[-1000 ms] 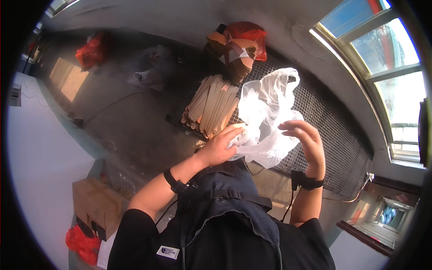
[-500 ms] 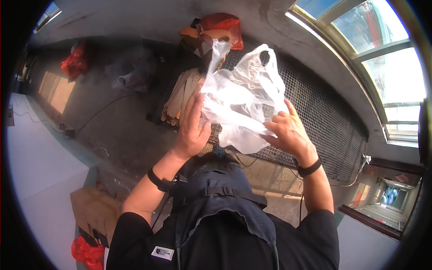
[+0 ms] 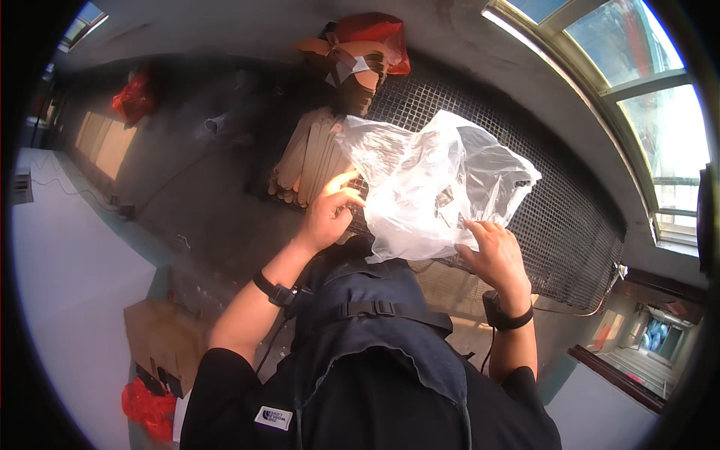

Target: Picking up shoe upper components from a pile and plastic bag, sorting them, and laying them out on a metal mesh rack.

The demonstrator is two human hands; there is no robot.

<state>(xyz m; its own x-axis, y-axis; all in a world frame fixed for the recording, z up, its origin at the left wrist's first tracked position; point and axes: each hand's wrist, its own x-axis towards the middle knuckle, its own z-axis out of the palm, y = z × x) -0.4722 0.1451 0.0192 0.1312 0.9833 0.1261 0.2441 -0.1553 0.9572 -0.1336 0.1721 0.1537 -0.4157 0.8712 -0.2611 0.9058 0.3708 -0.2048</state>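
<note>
A translucent white plastic bag point(image 3: 416, 176) lies spread across a black mesh surface point(image 3: 487, 124), crumpled and partly lit by sun. Beside its left edge is my left hand point(image 3: 332, 214), fingers apart and partly bent, with nothing visibly held. My right hand point(image 3: 495, 259) rests on the bag's near right edge, thumb apart from the fingers. Just left of the bag sits a stack of flat, tan, wood-like strips with rounded ends point(image 3: 306, 159); the bag covers a little of its right side. Whatever is inside the bag cannot be made out.
Farther back, tan rounded pieces point(image 3: 366, 84) with a ribbon stand before a red bag point(image 3: 379, 37). Another red bag point(image 3: 133, 97) lies at far left. A cardboard box point(image 3: 161, 337) and a red plastic bag point(image 3: 146, 409) are at lower left. Windows point(image 3: 637, 90) line the right wall.
The bag has come down from its upright, gathered shape and now lies flatter and farther right. My right hand's pinch has loosened; my left hand has drawn back toward me from the bag's side.
</note>
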